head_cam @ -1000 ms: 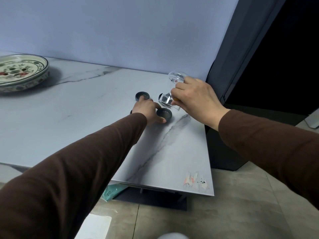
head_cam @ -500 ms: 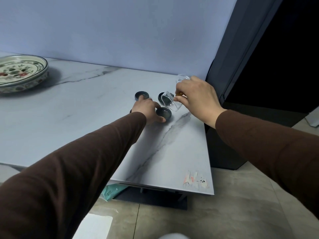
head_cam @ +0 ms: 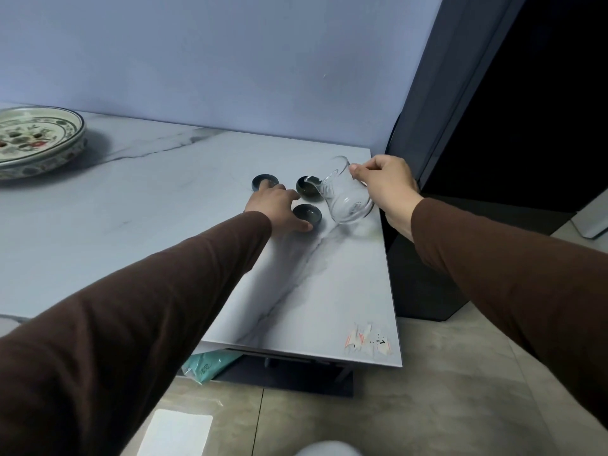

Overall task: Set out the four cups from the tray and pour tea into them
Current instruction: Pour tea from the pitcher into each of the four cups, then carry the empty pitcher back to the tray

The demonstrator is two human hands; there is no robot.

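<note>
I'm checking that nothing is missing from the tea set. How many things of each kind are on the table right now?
Dark cups: 3 in view; a fourth may be hidden under the left hand
Glass pitcher: 1, tilted, held by the right hand
Patterned plate: 1
Total: 5
</note>
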